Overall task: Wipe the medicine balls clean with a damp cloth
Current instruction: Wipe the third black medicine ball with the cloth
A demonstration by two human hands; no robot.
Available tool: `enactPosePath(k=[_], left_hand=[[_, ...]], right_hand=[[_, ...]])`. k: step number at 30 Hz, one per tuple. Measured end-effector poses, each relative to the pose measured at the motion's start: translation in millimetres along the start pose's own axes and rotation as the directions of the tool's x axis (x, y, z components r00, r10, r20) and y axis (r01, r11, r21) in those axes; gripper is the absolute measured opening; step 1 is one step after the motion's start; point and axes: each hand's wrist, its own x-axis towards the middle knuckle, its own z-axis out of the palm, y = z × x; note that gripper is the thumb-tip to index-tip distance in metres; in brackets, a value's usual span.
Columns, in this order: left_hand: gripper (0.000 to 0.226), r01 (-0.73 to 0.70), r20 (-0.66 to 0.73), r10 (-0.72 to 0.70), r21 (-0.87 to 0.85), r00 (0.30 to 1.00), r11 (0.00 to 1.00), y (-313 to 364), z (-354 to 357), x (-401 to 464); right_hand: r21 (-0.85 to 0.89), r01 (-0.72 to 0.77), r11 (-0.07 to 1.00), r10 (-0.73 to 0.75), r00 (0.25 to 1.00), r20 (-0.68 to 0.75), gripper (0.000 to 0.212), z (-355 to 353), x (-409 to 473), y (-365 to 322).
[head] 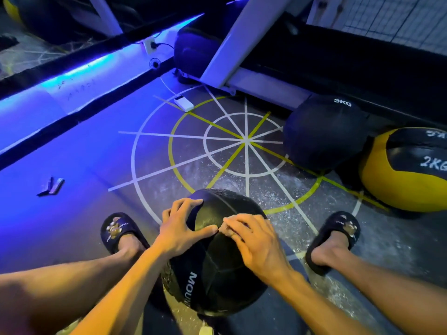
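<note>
Balls beside frame, apart from hands

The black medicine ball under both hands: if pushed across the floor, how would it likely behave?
The black medicine ball is round, so it would probably roll rather than slide. Its ribbed surface likely gives the left hand and right hand good grip. The balls beside it read 3KG and 2KG, so it is probably heavy.

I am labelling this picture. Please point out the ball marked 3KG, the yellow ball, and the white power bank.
3KG ball (324, 134), head view, middle of its black side.
Yellow ball (384, 187), head view, its yellow lower panel.
Power bank (183, 103), head view, its top face.
</note>
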Motion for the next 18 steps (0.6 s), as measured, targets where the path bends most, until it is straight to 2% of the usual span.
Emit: enactPosePath(k=[1, 3, 4, 6, 7, 8, 9, 10, 12, 14, 15, 16, 17, 18], left_hand=[[0.108, -0.006, -0.004, 0.006, -0.002, 1.000, 1.000, -0.8, -0.3, -0.9], [0.103, -0.009, -0.006, 0.009, -0.009, 1.000, 1.000, 0.4, -0.2, -2.6], [0.100, -0.013, -0.004, 0.013, -0.013, 1.000, 1.000, 0.9, 0.8, -3.5], [0.100, -0.020, -0.003, 0.020, -0.025, 1.000, 0.999, -0.3, 3.6, -7.4], [0.100, -0.024, -0.008, 0.024, -0.034, 1.000, 0.999, -0.7, 5.2, -9.6], [0.100, -0.030, -0.011, 0.030, -0.045, 0.999, 0.999, -1.0, 6.0, -11.8], [0.098, -0.034, -0.013, 0.034, -0.055, 0.999, 0.998, -1.0, 6.8, -13.2], [0.094, -0.037, -0.013, 0.036, -0.060, 0.999, 0.997, -0.2, 6.7, -14.6], [0.085, -0.036, -0.016, 0.035, -0.061, 0.999, 0.997, 0.7, 6.5, -17.2], [0.080, -0.043, -0.033, 0.041, -0.068, 0.999, 0.997, -2.7, 6.8, -22.2], [0.078, -0.051, -0.044, 0.048, -0.071, 0.998, 0.996, -5.9, 6.8, -25.1], [0.078, -0.063, -0.053, 0.059, -0.074, 0.997, 0.995, -8.8, 7.5, -27.8], [0.077, -0.074, -0.058, 0.070, -0.078, 0.996, 0.994, -11.1, 8.9, -30.4], [0.077, -0.083, -0.059, 0.078, -0.081, 0.995, 0.993, -12.8, 10.2, -32.4]], right_hand=[[0.017, -0.043, 0.999, 0.043, 0.999, -0.016, 0.025, -0.4, 3.0, 8.3], [0.054, -0.237, 0.970, 0.241, 0.967, -0.083, 0.017, 5.4, 6.8, 36.2], [0.089, -0.366, 0.926, 0.374, 0.922, -0.100, 0.014, 7.4, 7.0, 51.7], [0.207, -0.616, 0.760, 0.631, 0.775, -0.013, 0.010, 9.1, 4.0, 80.8], [0.259, -0.693, 0.673, 0.708, 0.705, 0.047, 0.008, 8.9, 4.6, 89.0], [0.286, -0.723, 0.629, 0.740, 0.670, 0.067, 0.006, 8.2, 6.2, 89.9], [0.293, -0.723, 0.626, 0.743, 0.667, 0.059, 0.005, 6.4, 10.5, 84.0], [0.270, -0.707, 0.653, 0.728, 0.685, 0.033, 0.007, 4.8, 16.3, 70.5], [0.231, -0.569, 0.789, 0.591, 0.806, -0.035, 0.013, 4.8, 26.7, 33.5], [0.218, -0.300, 0.929, 0.315, 0.948, -0.037, 0.017, 1.9, 26.0, 1.5], [0.198, -0.169, 0.966, 0.176, 0.984, -0.020, 0.018, 3.2, 22.2, -0.6], [0.183, -0.098, 0.978, 0.100, 0.995, -0.001, 0.019, 3.3, 21.0, 8.0], [0.183, -0.129, 0.975, 0.129, 0.992, 0.014, 0.020, 4.1, 21.1, 25.1], [0.168, -0.241, 0.956, 0.242, 0.970, 0.016, 0.022, 4.3, 21.2, 44.8]])
